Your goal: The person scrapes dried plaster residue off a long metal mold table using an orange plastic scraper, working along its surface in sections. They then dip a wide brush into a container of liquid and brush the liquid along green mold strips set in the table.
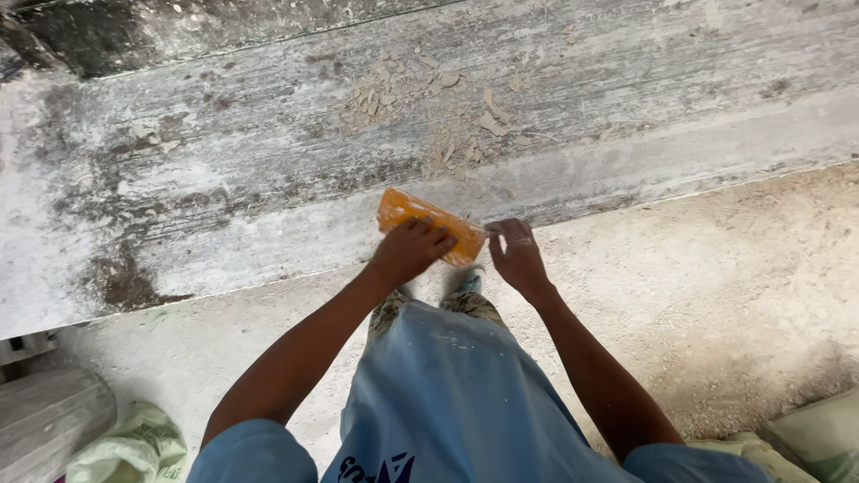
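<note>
Orange float (407, 211) gripped under left hand (412, 250), flat on grey wall (224, 179); right hand (517, 255) pinches its end, just beside.

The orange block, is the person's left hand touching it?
Touching. The head view shows the left hand lying flat on top of the orange block, fingers wrapped over its edge, with no gap. The right hand pinches its other end.

Plaster debris (429, 107) litters the wall (224, 161) above; bare floor (734, 286) lies right
</note>
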Demonstrator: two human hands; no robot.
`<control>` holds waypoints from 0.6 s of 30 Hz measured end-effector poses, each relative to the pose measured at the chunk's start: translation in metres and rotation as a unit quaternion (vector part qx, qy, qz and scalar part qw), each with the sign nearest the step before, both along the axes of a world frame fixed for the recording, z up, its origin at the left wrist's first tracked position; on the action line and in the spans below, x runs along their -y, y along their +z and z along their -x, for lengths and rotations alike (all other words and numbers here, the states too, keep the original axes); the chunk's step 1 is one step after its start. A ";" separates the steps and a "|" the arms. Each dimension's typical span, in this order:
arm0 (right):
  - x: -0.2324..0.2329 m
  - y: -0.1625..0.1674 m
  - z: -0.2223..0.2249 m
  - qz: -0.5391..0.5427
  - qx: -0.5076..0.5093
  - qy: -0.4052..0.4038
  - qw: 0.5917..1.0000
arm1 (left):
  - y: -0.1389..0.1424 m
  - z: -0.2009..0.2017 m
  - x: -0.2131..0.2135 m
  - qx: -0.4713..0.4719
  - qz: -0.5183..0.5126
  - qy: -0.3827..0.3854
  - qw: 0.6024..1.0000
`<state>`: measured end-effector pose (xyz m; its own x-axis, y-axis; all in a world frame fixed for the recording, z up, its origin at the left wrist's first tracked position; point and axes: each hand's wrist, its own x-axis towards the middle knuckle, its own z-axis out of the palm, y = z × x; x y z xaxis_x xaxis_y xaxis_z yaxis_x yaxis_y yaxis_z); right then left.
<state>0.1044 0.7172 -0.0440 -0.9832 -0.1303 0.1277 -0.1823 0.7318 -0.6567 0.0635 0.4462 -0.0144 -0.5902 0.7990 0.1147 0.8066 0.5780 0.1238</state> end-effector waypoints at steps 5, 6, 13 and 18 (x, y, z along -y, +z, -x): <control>0.017 0.011 0.002 -0.060 -0.027 0.018 0.998 | 0.023 0.003 0.063 -0.021 0.058 0.029 0.998; 0.019 0.013 0.000 -0.064 -0.042 0.009 0.997 | 0.026 -0.001 0.079 -0.023 0.082 0.018 0.996; 0.025 0.007 0.002 -0.127 -0.121 -0.011 0.984 | 0.009 -0.016 0.103 0.050 0.157 -0.030 0.986; 0.030 -0.002 0.017 -0.168 -0.138 -0.002 0.976 | -0.003 -0.014 0.091 0.066 0.166 -0.012 0.984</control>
